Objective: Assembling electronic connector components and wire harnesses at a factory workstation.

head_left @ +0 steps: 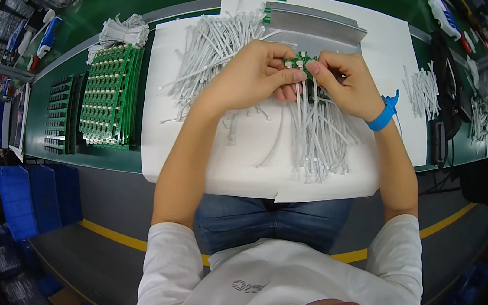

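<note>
Between my two hands is a small green circuit board (303, 55) with white connectors along it. My left hand (259, 76) pinches its left end between thumb and fingers. At its right end, the thumb and bent fingers of my right hand (342, 79) are closed on the board. A blue strap (384, 114) circles my right wrist. White cables (321, 137) hang or lie just below the board, spread over white paper (228, 172); which of them are joined to it I cannot tell. Beyond my left hand lies a larger pile of white cables (216, 49).
A grey metal channel (316, 21) lies behind my hands. To the left stand stacked green circuit boards (106, 99), darker boards (62, 114) and a white cable bundle (122, 30). More white cables (423, 91) lie at right. Blue bins (33, 196) stand left of the table.
</note>
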Available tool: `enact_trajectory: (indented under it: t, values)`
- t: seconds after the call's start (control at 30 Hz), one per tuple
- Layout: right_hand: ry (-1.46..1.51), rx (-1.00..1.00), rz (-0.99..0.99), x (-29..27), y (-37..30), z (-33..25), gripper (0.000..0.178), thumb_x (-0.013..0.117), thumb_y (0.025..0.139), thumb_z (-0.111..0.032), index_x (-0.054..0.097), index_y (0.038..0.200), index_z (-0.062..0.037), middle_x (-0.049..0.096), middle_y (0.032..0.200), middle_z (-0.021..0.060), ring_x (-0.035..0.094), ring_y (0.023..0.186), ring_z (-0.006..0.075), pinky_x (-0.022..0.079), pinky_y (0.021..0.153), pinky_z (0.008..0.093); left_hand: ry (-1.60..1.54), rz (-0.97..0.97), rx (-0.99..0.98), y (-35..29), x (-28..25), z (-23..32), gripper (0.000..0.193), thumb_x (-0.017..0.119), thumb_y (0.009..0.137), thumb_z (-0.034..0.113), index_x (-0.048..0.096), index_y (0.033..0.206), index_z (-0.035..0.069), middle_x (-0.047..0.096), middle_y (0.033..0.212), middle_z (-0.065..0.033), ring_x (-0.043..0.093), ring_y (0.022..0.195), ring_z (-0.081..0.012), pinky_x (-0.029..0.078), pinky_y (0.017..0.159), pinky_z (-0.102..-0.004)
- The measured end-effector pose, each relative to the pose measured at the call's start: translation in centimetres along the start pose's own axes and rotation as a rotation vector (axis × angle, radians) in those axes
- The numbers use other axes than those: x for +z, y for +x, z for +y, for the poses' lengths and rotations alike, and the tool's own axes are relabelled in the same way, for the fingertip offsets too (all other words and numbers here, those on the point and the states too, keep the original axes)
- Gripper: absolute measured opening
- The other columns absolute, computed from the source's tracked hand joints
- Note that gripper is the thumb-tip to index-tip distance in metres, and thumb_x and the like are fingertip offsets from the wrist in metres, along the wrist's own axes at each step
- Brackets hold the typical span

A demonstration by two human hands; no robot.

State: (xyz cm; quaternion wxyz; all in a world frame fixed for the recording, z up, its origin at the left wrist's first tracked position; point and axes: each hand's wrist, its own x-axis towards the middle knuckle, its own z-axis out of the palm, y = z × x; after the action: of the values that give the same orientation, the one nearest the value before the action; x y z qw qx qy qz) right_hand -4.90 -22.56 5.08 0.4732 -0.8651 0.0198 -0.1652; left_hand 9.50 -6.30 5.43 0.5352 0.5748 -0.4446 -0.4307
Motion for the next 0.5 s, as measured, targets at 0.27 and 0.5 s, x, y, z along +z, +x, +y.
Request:
enact_trajectory:
  t: [0.27,0.5]
  values:
    - [0.326,0.129,-0.161,-1.2,-0.7,-0.8,0.030,0.055,0.100,-0.025,0.060,0.084,-0.0011,0.047,0.064,-0.0048,0.037,0.058,0.0023,0.029,0.049,0.0220,-0.082,-0.100,0.040,0.6,0.6,0.6,0.010,0.064,0.090,0.006,0.064,0.096,-0.003,0.065,0.074,-0.0038,0.059,0.058,-0.0077,0.047,0.054,-0.0198]
    - [0.556,0.135,-0.231,0.1,0.1,0.9,0.032,0.055,0.099,-0.033,0.066,0.091,-0.0031,0.054,0.064,-0.0035,0.042,0.058,0.0031,0.032,0.049,0.0216,0.013,0.025,-0.085,-0.6,-0.1,0.8,0.009,0.062,0.091,0.005,0.062,0.092,-0.004,0.065,0.075,-0.0056,0.058,0.058,-0.0088,0.045,0.054,-0.0214]
